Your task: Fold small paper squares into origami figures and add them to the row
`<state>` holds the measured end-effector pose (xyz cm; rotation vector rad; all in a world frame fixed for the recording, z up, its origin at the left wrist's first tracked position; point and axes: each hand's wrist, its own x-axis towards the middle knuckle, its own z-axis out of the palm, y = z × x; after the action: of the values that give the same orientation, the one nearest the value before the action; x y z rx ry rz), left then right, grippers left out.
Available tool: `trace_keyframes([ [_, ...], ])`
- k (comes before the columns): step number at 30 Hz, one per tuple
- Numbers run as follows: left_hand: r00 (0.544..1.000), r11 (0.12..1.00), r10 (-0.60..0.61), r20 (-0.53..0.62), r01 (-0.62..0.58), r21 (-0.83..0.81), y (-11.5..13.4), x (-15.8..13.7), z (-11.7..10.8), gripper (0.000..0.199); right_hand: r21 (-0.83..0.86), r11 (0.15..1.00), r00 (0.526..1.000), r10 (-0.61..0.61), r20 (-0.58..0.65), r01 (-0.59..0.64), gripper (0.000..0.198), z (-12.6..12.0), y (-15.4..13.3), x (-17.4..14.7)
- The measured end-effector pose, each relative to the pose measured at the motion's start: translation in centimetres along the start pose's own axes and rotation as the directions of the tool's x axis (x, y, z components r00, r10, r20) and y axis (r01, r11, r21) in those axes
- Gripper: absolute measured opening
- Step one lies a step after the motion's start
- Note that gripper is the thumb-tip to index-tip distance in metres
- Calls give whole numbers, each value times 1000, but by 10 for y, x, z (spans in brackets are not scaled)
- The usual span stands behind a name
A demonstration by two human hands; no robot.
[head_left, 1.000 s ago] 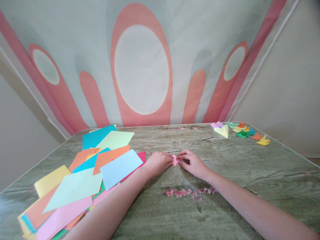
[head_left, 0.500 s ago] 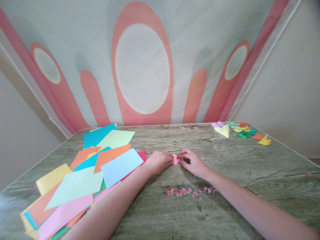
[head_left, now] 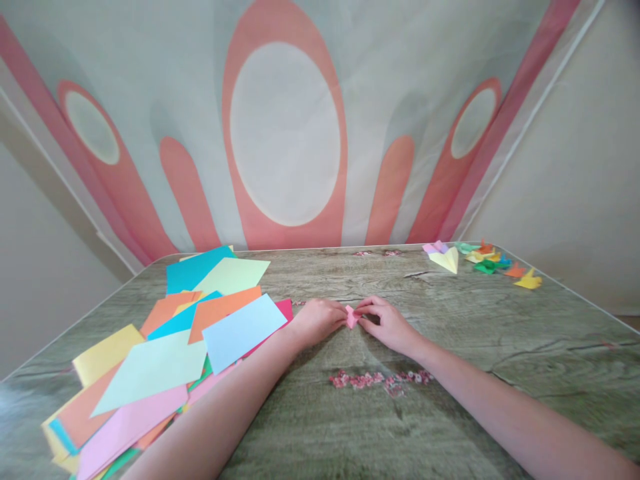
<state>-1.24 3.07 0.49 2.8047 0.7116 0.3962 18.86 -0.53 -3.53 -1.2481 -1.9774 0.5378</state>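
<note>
Much as a second ago, holding a small pink paper point(head_left: 352, 318) between both hands, near the middle of the table point(head_left: 325, 427). Gripping its left side with the fingers of the left hand point(head_left: 320, 322), pinching its right side with those of the right hand point(head_left: 389, 327). Changing almost nothing, perhaps shifting the right fingers slightly; so, probably, making only a fine adjustment. Covering both sides of the piece, hiding most folds; not telling whether touching the table with it. Stretching the left forearm point(head_left: 240, 393) across the view of the loose sheets point(head_left: 245, 333) at left, partly hiding them. Keeping a paper plane point(head_left: 447, 260) and several small folded shapes point(head_left: 529, 280) well apart, at far right.
</note>
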Motion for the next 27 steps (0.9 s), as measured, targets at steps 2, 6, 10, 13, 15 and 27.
trace_keyframes([
  [2,1000,1000,2,-9,-2,0,0,0,0,24,-1,1000,1000,-3,2,3,17,0,0,0],
  [6,1000,1000,8,-17,-7,22,0,-1,2,24,-14,1000,1000,-8,1,8,16,-1,-1,0],
  [10,999,999,20,-30,-19,34,-1,-1,4,23,-25,1000,1000,-6,-10,5,15,0,-1,-1],
  [13,999,1000,22,-46,-21,17,-1,-1,5,22,-23,1000,1000,-2,-16,2,15,1,-1,-1],
  [15,999,1000,26,-45,-26,8,-1,-1,4,21,-22,1000,1000,3,-16,-4,15,1,-1,-1],
  [27,1000,997,29,-5,-29,67,-1,-1,3,22,-18,1000,1000,19,-20,-20,16,2,-3,0],
])
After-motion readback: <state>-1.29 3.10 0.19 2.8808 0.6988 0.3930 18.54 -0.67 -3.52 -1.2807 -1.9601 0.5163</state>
